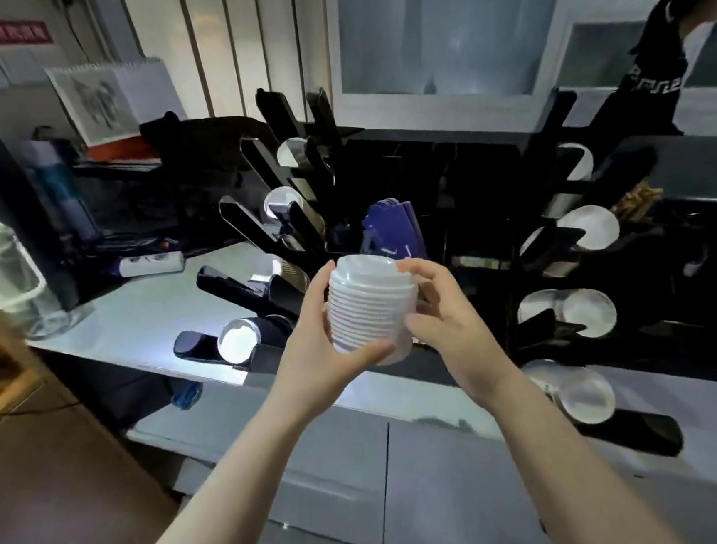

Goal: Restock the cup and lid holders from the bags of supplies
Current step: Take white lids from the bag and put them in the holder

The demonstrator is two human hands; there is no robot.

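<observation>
A stack of white plastic lids (pixel 370 305) is held up in front of me, above the counter edge. My left hand (pixel 319 340) grips the stack from the left and underneath, thumb across its bottom. My right hand (pixel 442 312) holds its right side, fingers curled on the top rim and lower edge. Behind the stack stands a black slanted holder rack (pixel 257 228) with clear lids (pixel 237 341) in its lower slots. A second black rack (pixel 562 245) at the right holds clear cups or lids (pixel 591 227) in several slots.
A pale counter (pixel 144 316) runs under the racks, with grey cabinet doors (pixel 453 480) below. A clear jar (pixel 1 277) stands at the far left. Blue card sleeves (pixel 396 229) sit between the racks. A person in black (pixel 651 72) stands at the back right.
</observation>
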